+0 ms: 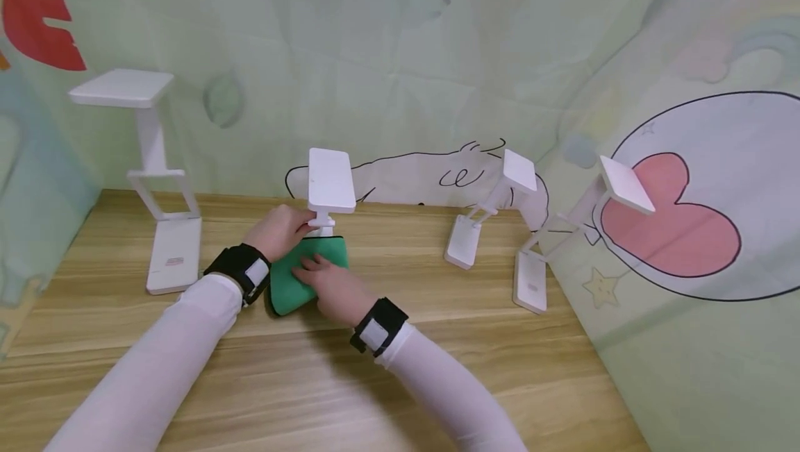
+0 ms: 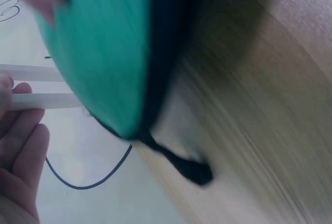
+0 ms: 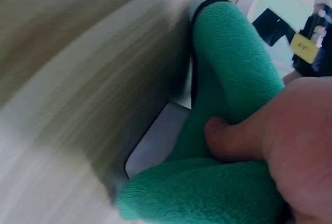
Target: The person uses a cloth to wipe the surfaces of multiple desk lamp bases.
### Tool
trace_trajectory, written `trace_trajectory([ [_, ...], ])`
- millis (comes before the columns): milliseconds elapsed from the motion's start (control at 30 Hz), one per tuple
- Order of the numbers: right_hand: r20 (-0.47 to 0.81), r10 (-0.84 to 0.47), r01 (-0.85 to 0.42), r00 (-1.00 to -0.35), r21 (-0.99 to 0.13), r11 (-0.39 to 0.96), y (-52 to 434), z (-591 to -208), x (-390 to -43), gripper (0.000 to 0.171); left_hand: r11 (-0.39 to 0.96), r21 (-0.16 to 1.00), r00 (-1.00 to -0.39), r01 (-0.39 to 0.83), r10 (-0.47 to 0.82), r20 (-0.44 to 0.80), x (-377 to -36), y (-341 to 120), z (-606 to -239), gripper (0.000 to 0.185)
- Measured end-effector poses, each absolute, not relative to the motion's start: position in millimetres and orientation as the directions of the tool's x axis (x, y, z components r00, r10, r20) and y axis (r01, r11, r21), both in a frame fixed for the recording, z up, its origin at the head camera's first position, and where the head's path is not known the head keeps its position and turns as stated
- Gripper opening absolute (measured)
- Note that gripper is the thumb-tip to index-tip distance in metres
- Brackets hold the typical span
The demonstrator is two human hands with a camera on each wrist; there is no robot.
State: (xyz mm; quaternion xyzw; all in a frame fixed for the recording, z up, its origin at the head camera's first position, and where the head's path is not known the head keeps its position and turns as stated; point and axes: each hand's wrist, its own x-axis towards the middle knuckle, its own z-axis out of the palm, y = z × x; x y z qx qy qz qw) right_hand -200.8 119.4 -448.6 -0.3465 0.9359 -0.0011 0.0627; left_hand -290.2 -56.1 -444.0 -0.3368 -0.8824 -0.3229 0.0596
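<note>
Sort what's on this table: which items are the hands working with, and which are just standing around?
In hand:
green cloth, pressed under the right hand
middle white stand, held by the left hand

Standing about:
tall stand at left
two folding stands at right

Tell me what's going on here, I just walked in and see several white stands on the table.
A person presses a green cloth onto the base of the middle white stand with the right hand. The left hand holds that stand by its post. Three other white stands sit apart on the wooden table, untouched.
</note>
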Motion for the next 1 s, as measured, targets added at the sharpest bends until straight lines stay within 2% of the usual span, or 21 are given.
trace_trajectory([
  [200,-0.035,-0.659,-0.656,-0.751,-0.073,0.751,116,-462,-225,0.065,0.567,0.558,-0.783,0.606,0.549,0.292,-290,-56,-445,0.007],
  [400,-0.023,-0.623,-0.621,-0.782,-0.050,0.782,129,-464,-233,0.071,0.588,0.516,-0.773,0.623,0.561,0.296,-292,-55,-446,0.009],
  [733,-0.076,-0.531,-0.525,-0.844,-0.085,0.847,144,-451,-213,0.065,0.553,0.516,-0.750,0.654,0.563,0.347,-293,-55,-447,0.008],
  [1000,-0.119,-0.514,-0.510,-0.850,-0.061,0.858,148,-442,-189,0.063,0.556,0.516,-0.753,0.652,0.559,0.348,-292,-54,-446,0.006],
])
